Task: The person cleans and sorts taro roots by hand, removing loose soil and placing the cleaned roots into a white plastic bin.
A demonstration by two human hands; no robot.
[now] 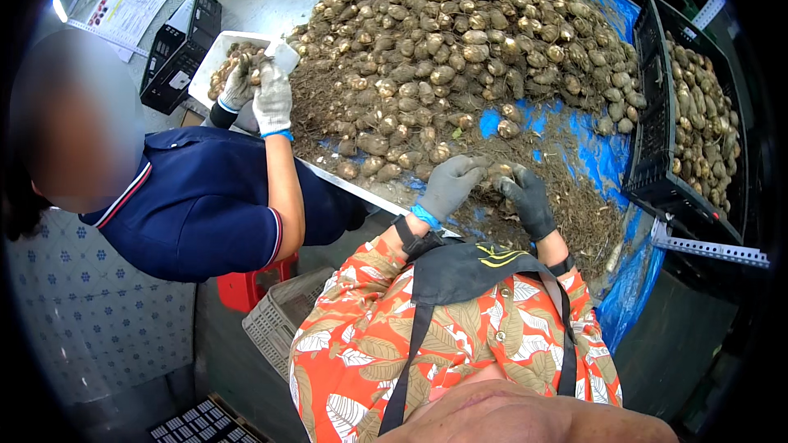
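My left hand (452, 184), in a grey glove with a blue band at the wrist, has its fingertips on a small, rough brown taro corm (497, 170). From the other side my right hand (528, 200), in a darker, dirt-stained glove, pinches the same corm. My fingers partly cover it. Below both hands lies a layer of loose root fibres and soil (566, 203). Just beyond them rises a large pile of hairy brown taro corms (443, 49), some with pale cut ends. Blue plastic sheeting (597, 154) shows beneath the heap.
At right a black crate (652, 104) holds more corms (705, 123). On my left a co-worker in a navy shirt (203, 197) handles corms over a white foam box (206, 74). Nearby stand a black crate (181, 49), a red stool (237, 289) and a grey crate (271, 326).
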